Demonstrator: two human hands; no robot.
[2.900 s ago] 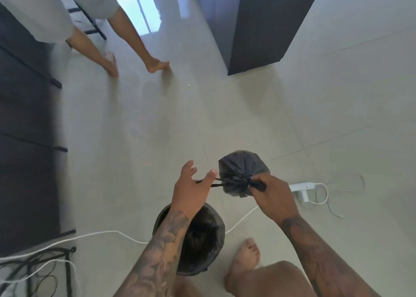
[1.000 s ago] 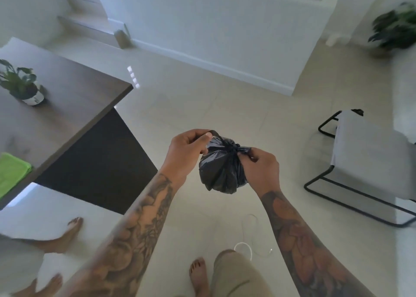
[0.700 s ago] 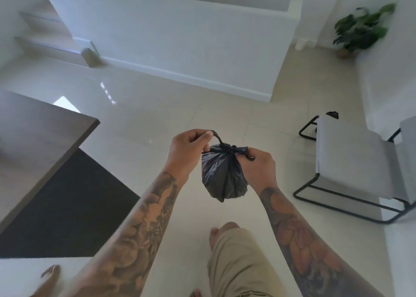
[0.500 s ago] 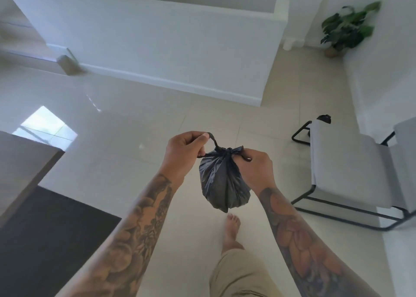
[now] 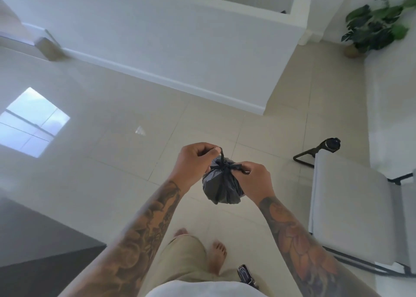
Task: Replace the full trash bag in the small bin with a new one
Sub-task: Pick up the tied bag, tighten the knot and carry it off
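The full trash bag [image 5: 221, 185] now hangs mid-frame over the floor [image 5: 112, 143], carried away from the bin; left hand [image 5: 194, 161] and right hand [image 5: 253, 180] each pinch a tie end; knot looks cinched, relining remains.

One black trash bag [image 5: 221, 187], tied at the neck, two hands, left hand [image 5: 194, 161] and right hand [image 5: 255, 180], two bare feet [image 5: 216, 256], one grey chair [image 5: 351, 209], one potted plant [image 5: 378, 24], one low white wall [image 5: 180, 40], one small dark device [image 5: 245, 273] on the floor.
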